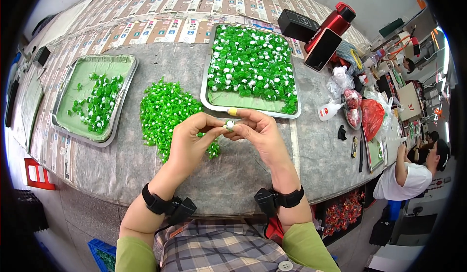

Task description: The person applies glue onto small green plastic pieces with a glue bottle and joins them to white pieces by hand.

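Observation:
Over the near middle of the table, my left hand [193,135] and my right hand [258,133] meet fingertip to fingertip. Between them they pinch a small white ball-shaped piece [229,124] with dark spots; its finer detail is too small to tell. Yellow tape wraps a finger of my right hand. A loose pile of small green and white pieces [165,114] lies just beyond my left hand. Past my right hand stands a metal tray [253,107] heaped with green pieces bearing white balls. Another metal tray [70,106] at the left holds a smaller heap of similar pieces.
At the back right are a black box [297,25], a red bottle [338,19] and a phone [323,49]. A small white glue-like bottle [330,110] and a red plastic bag [372,119] sit at the right. A person in white [406,179] works beyond the table's right edge.

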